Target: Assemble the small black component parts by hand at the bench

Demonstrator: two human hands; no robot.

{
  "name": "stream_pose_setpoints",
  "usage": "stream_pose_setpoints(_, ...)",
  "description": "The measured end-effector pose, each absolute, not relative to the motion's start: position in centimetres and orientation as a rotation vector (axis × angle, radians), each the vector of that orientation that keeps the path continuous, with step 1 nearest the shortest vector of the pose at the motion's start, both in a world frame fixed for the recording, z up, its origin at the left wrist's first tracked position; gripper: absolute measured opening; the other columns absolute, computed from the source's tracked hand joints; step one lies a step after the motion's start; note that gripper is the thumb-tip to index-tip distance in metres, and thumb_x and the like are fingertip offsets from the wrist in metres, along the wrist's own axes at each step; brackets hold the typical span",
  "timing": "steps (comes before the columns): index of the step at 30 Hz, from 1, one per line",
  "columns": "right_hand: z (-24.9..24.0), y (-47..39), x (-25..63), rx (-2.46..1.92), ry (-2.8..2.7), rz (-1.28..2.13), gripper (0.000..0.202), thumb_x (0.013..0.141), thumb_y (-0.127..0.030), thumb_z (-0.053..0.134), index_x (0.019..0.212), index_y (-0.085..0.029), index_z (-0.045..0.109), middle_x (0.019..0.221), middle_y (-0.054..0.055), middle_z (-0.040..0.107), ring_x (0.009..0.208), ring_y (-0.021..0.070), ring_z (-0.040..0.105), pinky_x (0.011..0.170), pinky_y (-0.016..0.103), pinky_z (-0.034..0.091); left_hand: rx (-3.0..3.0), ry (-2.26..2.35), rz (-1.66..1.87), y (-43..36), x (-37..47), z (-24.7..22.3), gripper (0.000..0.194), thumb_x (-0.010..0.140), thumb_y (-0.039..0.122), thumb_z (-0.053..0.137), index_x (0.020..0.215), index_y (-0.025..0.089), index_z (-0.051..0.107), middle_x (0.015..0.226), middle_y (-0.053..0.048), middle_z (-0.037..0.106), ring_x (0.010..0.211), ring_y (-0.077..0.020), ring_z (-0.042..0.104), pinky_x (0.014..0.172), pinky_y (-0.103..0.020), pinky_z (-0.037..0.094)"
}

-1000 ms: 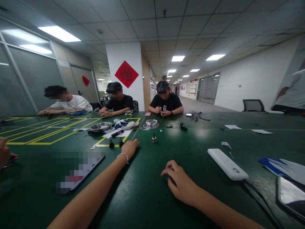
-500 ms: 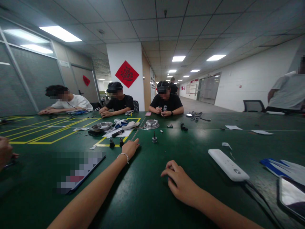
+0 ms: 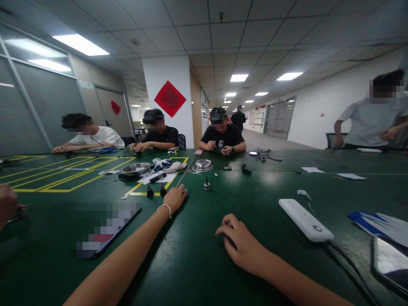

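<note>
My left hand (image 3: 175, 199) reaches forward over the green table, a bracelet on its wrist. Its fingers are bent together around a small greyish bit at the fingertips, too small to name. Just left of it stand two black cylindrical pieces (image 3: 163, 190) (image 3: 149, 190). My right hand (image 3: 240, 244) rests low over the table nearer to me, fingers curled in toward the thumb. A tiny blue spot shows by its thumb; what it belongs to is hidden. Beyond both hands stands a small metal part with an upright pin (image 3: 206, 183).
A white power strip (image 3: 306, 221) with a cable lies right, near blue-and-white gloves (image 3: 379, 225) and a phone (image 3: 392, 259). A flat pixelated item (image 3: 111, 231) lies left. Farther off are metal bowls (image 3: 136, 169) (image 3: 202, 165). Co-workers sit opposite; another person's hand (image 3: 8, 206) is at far left.
My hands have barely moved. At right, a standing person in a light shirt has turned and come farther into view. The person in the far corridor has shifted right.
</note>
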State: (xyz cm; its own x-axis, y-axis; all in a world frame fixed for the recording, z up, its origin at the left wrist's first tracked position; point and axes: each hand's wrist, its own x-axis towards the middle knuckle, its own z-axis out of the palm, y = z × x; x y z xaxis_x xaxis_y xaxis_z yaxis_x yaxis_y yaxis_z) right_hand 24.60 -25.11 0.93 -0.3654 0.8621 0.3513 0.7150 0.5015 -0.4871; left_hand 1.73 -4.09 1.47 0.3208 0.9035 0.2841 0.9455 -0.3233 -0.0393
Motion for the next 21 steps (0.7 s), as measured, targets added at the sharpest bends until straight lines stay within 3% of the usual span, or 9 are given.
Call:
stream_pose_setpoints(6, 0.6, -24.9, 24.5, -1.292, -2.189, 0.312, 0.034, 0.080, -0.001, 0.049, 0.106, -0.022, 0.059, 0.107, 0.005, 0.043, 0.093, 0.0171, 0.049, 0.086, 0.030, 0.040, -2.500, -1.574, -0.315, -4.6, 1.9, 1.6, 0.028, 0.087, 0.044, 0.043, 0.095, 0.021, 0.056, 0.099, -0.008, 0.059, 0.098, -0.0242, 0.053, 0.081, -0.034, 0.042)
stream_pose_setpoints(13, 0.5, -24.9, 24.6, -1.305, -2.191, 0.311, 0.035, 0.080, -0.003, 0.050, 0.107, -0.023, 0.058, 0.107, 0.005, 0.042, 0.093, 0.0175, 0.049, 0.085, 0.030, 0.040, -2.665, -1.402, -0.367, -6.7, 4.0, 0.7, 0.037, 0.088, 0.045, 0.042, 0.111, 0.020, 0.055, 0.112, -0.010, 0.055, 0.110, -0.0246, 0.046, 0.093, -0.036, 0.039)
stream_pose_setpoints(21, 0.6, -24.7, 25.1, -1.413, -2.148, 0.243, 0.036, 0.082, -0.008, 0.050, 0.114, -0.022, 0.054, 0.110, 0.006, 0.042, 0.095, 0.0196, 0.048, 0.086, 0.034, 0.040, -2.993, -1.168, -0.499, -13.6, 8.9, 0.6, 0.056, 0.084, 0.036, 0.048, 0.134, 0.016, 0.034, 0.129, -0.013, 0.047, 0.121, -0.0272, 0.038, 0.103, -0.044, 0.032)
